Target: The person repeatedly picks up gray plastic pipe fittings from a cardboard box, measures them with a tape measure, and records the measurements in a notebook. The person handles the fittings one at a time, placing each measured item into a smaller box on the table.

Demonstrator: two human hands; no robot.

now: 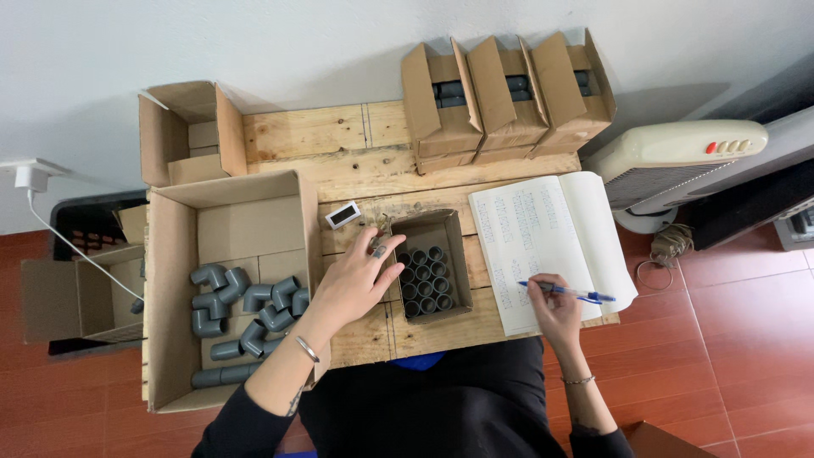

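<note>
- Resting spread and empty, the left hand [352,284] touches the small box's [459,246] edge.
- Right hand [555,307] pinches a blue pen [566,293] on the notebook [543,229].
- Small box holds upright grey pipe pieces [426,280]; the big box [174,254] holds grey elbows [246,309].

A blue pen [566,293] is held by the right hand [555,309] over an open notebook [543,242] — its tip on the page. The left hand [356,284] is laid flat beside a small box [431,265] packed with grey pipe fittings [426,280] — more are seen loose in a large box [229,284].
</note>
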